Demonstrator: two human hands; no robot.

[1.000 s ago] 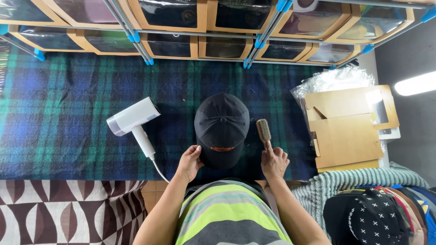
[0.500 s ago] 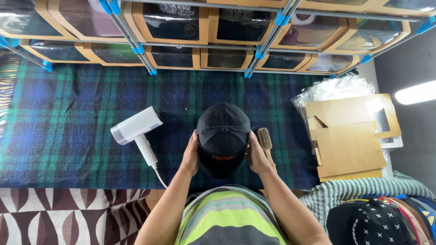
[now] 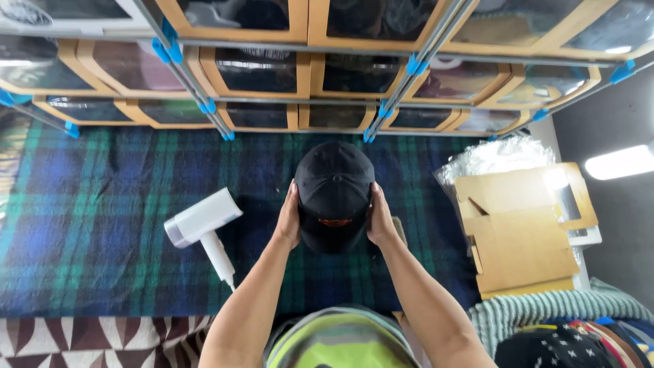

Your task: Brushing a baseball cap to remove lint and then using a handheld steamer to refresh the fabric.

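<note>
**Black cap now held in both hands**

Black cap (image 3: 334, 194) sits at frame centre, lifted between both palms above the plaid blanket (image 3: 88, 225). Left hand (image 3: 289, 221) and right hand (image 3: 380, 219) have closed in on its sides; a second ago they rested lower and the right held a brush, now mostly hidden behind that wrist. Judgement: brushing has stopped and the cap is being handled. Crown looks smooth and rounded, with a small orange mark near the brim. White steamer (image 3: 202, 228) lies untouched at left.
</note>
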